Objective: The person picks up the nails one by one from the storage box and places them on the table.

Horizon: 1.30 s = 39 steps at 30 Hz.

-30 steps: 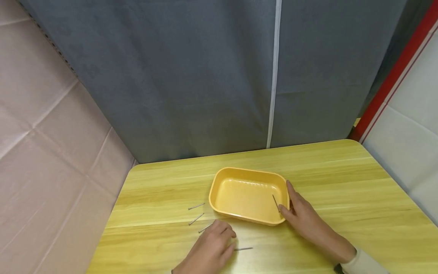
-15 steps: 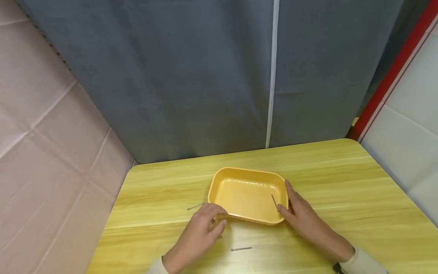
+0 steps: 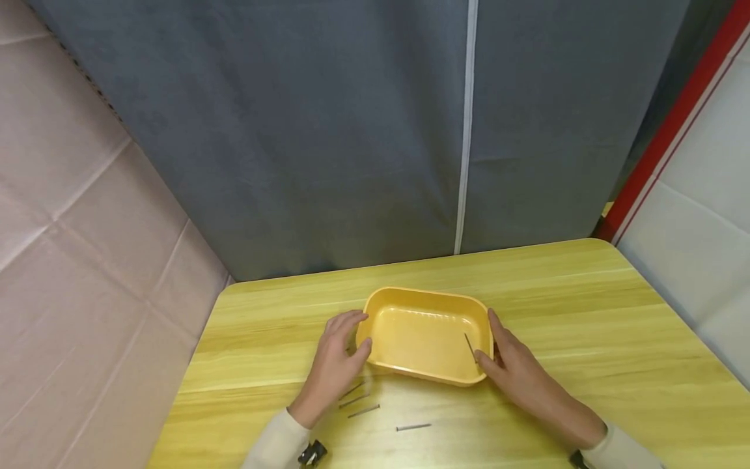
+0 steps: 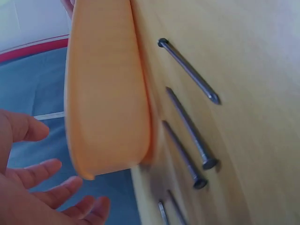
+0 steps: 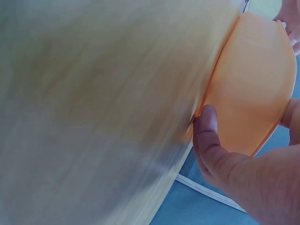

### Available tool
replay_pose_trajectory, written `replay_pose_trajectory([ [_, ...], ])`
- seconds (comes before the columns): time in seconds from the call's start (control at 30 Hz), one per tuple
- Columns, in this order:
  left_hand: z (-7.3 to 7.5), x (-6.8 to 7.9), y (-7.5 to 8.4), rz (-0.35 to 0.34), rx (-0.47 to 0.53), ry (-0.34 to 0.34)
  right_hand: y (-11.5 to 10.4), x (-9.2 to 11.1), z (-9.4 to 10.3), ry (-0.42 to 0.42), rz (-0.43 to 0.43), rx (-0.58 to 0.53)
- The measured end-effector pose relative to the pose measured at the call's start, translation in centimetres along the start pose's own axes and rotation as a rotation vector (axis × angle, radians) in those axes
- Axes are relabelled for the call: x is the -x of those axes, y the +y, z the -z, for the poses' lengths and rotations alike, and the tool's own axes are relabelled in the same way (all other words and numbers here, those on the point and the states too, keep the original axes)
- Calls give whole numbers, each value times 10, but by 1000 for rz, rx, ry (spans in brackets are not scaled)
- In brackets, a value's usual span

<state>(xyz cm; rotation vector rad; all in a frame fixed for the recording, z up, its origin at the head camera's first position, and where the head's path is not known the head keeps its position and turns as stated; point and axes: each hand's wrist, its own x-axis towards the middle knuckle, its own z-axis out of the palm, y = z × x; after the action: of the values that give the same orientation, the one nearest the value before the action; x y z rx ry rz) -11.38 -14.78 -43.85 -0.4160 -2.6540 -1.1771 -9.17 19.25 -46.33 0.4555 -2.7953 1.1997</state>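
A yellow plastic tray (image 3: 430, 373) sits on the wooden table, with one nail (image 3: 471, 347) lying inside near its right end. My right hand (image 3: 518, 368) grips that end, thumb over the rim and fingers against the outer wall (image 5: 253, 84). At the opposite end is my left hand (image 3: 334, 358), its fingers loosely spread around the tray's corner and holding nothing. In the left wrist view its fingertips (image 4: 70, 185) stand beside the tray's edge. Several nails lie loose on the table in front of the tray, among them one nail (image 3: 413, 427) set apart and another nail (image 3: 363, 411) by my left wrist.
The wooden table (image 3: 586, 312) reaches back to a grey curtain (image 3: 351, 130) with a white vertical strip. A pale panel (image 3: 105, 293) stands on the left, a white panel (image 3: 703, 241) with red edging on the right.
My left hand has moved forward from over the nails to the tray's left end, uncovering nails near its wrist. My right hand keeps its grip, and the tray has hardly moved.
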Motion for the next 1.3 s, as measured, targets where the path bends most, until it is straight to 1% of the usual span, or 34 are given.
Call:
replay_pose_trajectory([
  [0.1, -6, -5, -6, 87, 32, -42, 0, 1, 0, -1, 7, -2],
  [0.17, -9, -9, -8, 131, 51, -62, 0, 1, -1, -4, 2, -6],
  [0.27, -12, -16, -11, 161, 105, -80, 0, 1, -1, -7, -1, -6],
  [0.47, -18, -23, -16, 199, 255, -77, 0, 0, 1, -8, -10, -20],
  [0.6, -20, -23, -20, 212, 311, -81, -1, 1, 0, -11, -6, -35],
  [0.8, -20, -21, -22, 204, 342, -111, -1, 3, -1, -14, -2, -31],
  [0.9, -21, -19, -23, 207, 414, -128, -1, 4, 0, -12, 2, -35],
  [1.03, -22, -16, -26, 210, 552, -139, -1, 5, 1, -13, 7, -44],
  [1.13, -23, -14, -27, 211, 630, -151, 0, 5, 2, -15, 5, -47],
  [1.2, -23, -13, -27, 214, 665, -160, 1, 6, 3, -17, -2, -40],
  [1.3, -23, -13, -27, 217, 687, -172, 1, 5, 6, -21, -11, -24],
])
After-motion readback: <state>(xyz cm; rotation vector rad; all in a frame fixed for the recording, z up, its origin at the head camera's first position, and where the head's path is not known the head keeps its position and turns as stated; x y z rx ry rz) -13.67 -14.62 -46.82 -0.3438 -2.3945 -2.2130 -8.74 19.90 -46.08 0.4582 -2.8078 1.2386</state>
